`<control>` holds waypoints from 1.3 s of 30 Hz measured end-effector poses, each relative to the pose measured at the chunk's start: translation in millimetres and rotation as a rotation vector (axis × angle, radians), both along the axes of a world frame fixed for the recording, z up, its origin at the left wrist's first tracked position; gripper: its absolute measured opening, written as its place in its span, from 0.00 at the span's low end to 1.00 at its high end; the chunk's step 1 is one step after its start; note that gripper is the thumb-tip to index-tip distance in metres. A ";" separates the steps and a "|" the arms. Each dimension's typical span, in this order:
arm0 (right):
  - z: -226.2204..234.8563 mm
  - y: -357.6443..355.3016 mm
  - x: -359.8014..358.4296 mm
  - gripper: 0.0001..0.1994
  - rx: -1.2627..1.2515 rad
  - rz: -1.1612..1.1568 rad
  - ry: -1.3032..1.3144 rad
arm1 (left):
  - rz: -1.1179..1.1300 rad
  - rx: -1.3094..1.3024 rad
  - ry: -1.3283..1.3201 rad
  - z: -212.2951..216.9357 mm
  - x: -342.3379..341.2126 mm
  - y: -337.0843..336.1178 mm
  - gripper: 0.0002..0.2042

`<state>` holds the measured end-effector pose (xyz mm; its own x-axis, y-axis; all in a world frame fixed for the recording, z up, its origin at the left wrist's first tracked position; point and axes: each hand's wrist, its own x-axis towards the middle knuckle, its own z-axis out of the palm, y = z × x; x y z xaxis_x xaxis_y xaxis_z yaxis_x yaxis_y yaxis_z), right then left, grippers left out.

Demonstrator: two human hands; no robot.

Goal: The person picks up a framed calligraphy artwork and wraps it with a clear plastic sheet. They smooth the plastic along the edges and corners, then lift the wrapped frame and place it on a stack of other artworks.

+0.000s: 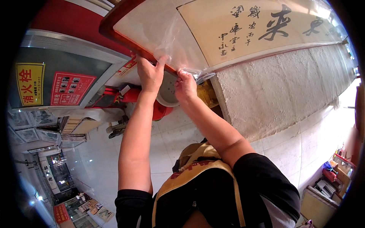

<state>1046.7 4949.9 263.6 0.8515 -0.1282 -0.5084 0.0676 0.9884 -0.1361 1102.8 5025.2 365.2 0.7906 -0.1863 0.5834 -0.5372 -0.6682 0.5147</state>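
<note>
The person is holding a framed calligraphy panel (pixel 228 34) spanning the upper centre and upper right of the frame. The left hand (pixel 150 74) is gripping its red-brown wooden edge with fingers curled over the rim. The right hand (pixel 185 85) is pinching the clear plastic wrap (pixel 178 45) at the lower edge, fingers closed. The panel is judged stiff, bulky and fragile, the film slippery; the bare wooden rim offers the surer hold. A rough white wall (pixel 289 87) is standing just behind.
</note>
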 end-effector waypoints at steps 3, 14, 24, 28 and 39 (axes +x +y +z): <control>-9.7 -16.7 1.7 0.02 0.212 0.074 -0.072 | 0.001 0.045 0.026 6.7 0.2 -4.7 0.32; 9.0 -11.4 -6.7 0.09 -0.061 0.191 0.054 | -0.017 0.010 0.025 5.5 2.0 -2.2 0.32; 21.2 -20.1 -22.8 0.09 -1.032 0.082 -0.062 | -0.083 -0.045 0.148 10.0 0.7 1.2 0.31; 72.1 -74.9 -11.9 0.14 -2.152 -0.457 -0.654 | -0.146 -0.055 0.102 15.5 3.3 -2.4 0.33; 112.4 -127.9 37.5 0.12 -2.884 -0.313 -1.084 | -0.241 -0.053 0.138 13.4 14.3 8.6 0.26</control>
